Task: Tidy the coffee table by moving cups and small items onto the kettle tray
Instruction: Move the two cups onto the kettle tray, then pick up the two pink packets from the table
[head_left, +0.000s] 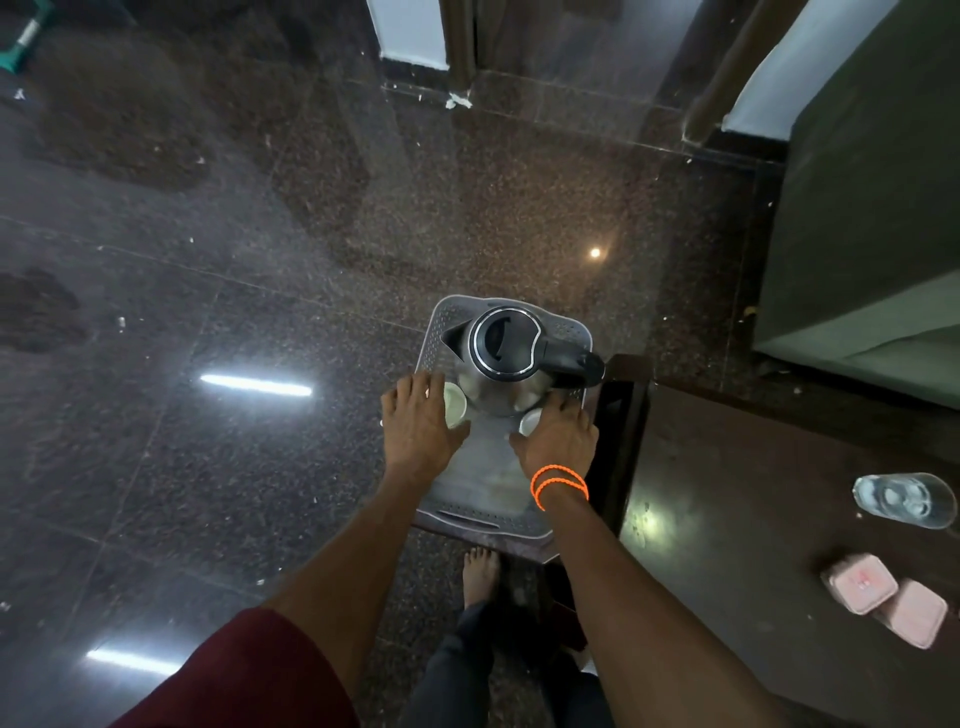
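Observation:
A grey perforated kettle tray (483, 488) sits on a low dark stand just left of the coffee table. A steel kettle (506, 358) with a black lid and handle stands at the tray's far end. Two small white cups rest on the tray in front of the kettle. My left hand (421, 423) wraps the left cup (456, 404) between thumb and fingers. My right hand (561, 436), with orange bands at the wrist, grips the right cup (531, 420) the same way. Both cups are partly hidden by my hands.
The dark coffee table (737, 493) extends to the right, carrying a clear glass (904, 501) and two pink lidded containers (883, 597). A green sofa (872, 208) stands at the far right. The polished stone floor (234, 286) lies to the left. A bare foot (480, 574) stands below the tray.

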